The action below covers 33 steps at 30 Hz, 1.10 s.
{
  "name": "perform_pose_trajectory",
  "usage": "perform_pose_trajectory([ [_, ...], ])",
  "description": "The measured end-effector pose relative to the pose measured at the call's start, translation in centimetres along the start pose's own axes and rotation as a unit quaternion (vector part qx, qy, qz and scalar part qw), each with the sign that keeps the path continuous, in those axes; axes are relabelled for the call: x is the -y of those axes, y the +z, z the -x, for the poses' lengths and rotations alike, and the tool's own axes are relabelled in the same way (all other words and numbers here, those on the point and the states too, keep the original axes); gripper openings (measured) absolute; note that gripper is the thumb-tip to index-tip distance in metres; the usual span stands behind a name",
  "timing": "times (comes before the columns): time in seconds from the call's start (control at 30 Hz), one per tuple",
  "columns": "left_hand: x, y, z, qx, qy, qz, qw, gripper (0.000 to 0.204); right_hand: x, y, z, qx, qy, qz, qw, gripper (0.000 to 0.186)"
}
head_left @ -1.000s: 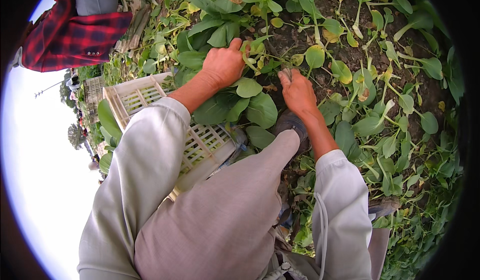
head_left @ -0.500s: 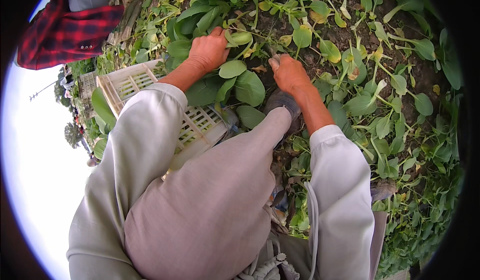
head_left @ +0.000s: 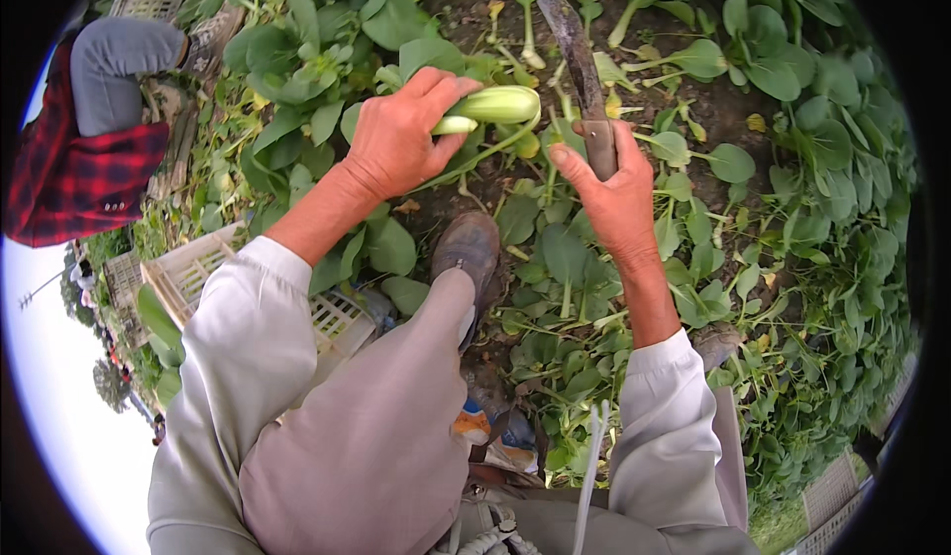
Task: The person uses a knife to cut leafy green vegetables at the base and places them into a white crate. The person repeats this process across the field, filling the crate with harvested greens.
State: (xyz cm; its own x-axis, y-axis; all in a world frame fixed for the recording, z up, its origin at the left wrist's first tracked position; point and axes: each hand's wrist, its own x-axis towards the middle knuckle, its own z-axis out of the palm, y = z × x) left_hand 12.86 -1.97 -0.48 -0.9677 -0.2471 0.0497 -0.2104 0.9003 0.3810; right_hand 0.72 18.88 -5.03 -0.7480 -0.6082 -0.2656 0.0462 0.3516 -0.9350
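My left hand (head_left: 391, 139) grips a pale green-stemmed leafy vegetable (head_left: 500, 105), its cut-looking base pointing right, toward the middle. My right hand (head_left: 619, 193) is closed round the handle of a knife (head_left: 570, 45) with a long, dark, worn blade standing up from the fist, just right of the vegetable. Low leafy plants (head_left: 728, 164), some with yellow leaves, grow in dark soil around both hands. My shoe (head_left: 466, 248) rests on the soil below and between them.
A slatted white crate (head_left: 188, 273) lies at my left. Beyond it another person in red plaid (head_left: 89, 183) and grey trousers crouches. More crates (head_left: 149, 5) show at the upper left and lower right (head_left: 827, 491). Dense greens (head_left: 832, 258) cover the right side.
The pale vegetable has come up into view in my left hand. The knife is raised, its blade now showing. The view has shifted, bringing more of the other person's leg in.
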Motion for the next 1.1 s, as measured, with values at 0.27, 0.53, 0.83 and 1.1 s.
perform_pose_trajectory([
  [0.27, -9.1, 3.3, -4.1, 0.074, 0.082, 0.162, 0.981, 0.040, -2.5, -7.9, 0.8, 0.024, -0.008, -0.018, 1.000, 0.054],
  [0.53, -15.5, 7.2, -1.6, 0.183, 0.157, 0.111, 0.964, 0.043, -6.4, -11.5, 9.0, -0.025, 0.135, 0.014, 0.990, 0.039],
  [0.83, -15.0, 7.4, 0.8, 0.323, -0.055, 0.367, 0.871, 0.034, -7.8, -11.7, 17.2, -0.086, 0.119, 0.001, 0.989, 0.036],
  [1.1, -19.6, -2.5, -0.6, 0.309, -0.102, 0.614, 0.720, 0.049, 8.2, -13.6, 17.1, -0.089, -0.068, -0.311, 0.944, 0.050],
])
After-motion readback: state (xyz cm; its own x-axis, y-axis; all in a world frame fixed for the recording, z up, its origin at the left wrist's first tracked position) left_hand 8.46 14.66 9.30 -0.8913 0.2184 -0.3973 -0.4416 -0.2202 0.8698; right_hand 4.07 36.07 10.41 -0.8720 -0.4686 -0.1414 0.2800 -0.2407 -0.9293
